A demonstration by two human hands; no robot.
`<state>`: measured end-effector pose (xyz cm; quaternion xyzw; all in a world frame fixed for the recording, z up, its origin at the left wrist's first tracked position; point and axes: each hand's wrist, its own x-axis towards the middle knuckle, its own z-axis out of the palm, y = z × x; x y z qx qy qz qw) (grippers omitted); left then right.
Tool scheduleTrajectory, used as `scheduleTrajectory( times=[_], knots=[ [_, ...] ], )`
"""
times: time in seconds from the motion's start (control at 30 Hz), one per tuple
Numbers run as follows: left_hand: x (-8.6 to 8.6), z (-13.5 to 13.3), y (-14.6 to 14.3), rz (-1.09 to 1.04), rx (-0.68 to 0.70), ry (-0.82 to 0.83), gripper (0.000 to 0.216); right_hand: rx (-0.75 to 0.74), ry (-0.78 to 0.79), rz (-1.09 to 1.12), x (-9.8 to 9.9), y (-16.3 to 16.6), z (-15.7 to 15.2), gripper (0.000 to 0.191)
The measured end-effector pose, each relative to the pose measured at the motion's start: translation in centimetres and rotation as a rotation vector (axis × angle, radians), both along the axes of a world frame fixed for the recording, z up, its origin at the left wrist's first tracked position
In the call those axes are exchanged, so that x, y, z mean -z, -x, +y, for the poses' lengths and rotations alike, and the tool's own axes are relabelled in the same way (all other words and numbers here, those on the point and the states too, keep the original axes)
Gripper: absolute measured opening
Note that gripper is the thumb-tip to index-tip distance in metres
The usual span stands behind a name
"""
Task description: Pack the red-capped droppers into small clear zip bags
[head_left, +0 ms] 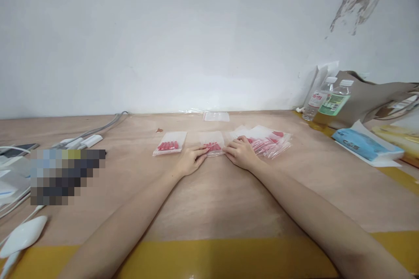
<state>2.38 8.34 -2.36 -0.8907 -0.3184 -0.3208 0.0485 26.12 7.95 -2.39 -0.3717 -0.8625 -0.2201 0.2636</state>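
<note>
A small clear bag of red pieces (pixel 213 144) lies on the wooden table (pixel 209 200) between my hands. My left hand (pixel 190 160) pinches its left edge with curled fingers. My right hand (pixel 240 152) grips its right edge, fingers pressed down on the plastic. Another clear bag with red pieces (pixel 169 144) lies flat to the left, apart from my hands. A pile of several similar bags (pixel 268 139) sits just right of my right hand.
An empty clear bag (pixel 216 116) lies by the wall. Two plastic bottles (pixel 327 98) and a brown paper bag (pixel 369 96) stand at the back right, with a blue packet (pixel 360 144) near them. Cables and white devices (pixel 78 141) lie at the left.
</note>
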Motion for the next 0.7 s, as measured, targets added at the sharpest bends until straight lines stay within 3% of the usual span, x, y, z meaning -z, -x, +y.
scheduleTrajectory(
  times=[0.27, 0.7],
  knots=[
    [-0.4, -0.2, -0.1, 0.005, -0.012, -0.062, 0.025, 0.017, -0.119, -0.055, 0.0, 0.3, 0.3, 0.023],
    [-0.2, 0.3, -2.6, 0.107, 0.041, -0.332, 0.018, -0.022, -0.031, 0.025, -0.1, 3.7, -0.4, 0.025]
  ],
)
